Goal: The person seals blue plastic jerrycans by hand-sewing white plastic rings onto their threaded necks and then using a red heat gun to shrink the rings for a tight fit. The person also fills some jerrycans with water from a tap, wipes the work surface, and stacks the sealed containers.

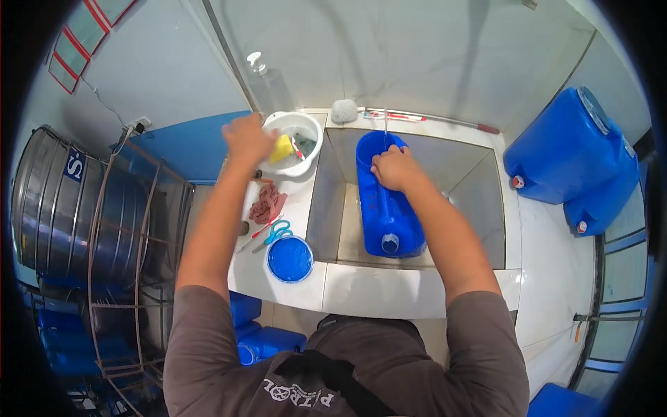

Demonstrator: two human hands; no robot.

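A blue plastic water container [371,219] lies in the tiled sink [346,250], its wide open mouth toward the wall and a small capped spout toward me. My right hand [397,168] grips it by the handle near that mouth. A thin stream of water [385,120] falls into the opening. Blurred, my left hand [249,139] is over the left rim of a white plastic basin [316,130]; its fingertips are partly hidden. Inside the basin are a yellow sponge [282,148], a red-and-white brush handle [298,149] and soapy water.
On the left counter are a reddish cloth [268,203], teal-handled scissors [278,232] and a blue round lid [290,259]. A pump bottle [268,83] stands behind the basin. Along the wall lies a long-handled brush [443,119]. Blue containers [557,146] stand at right.
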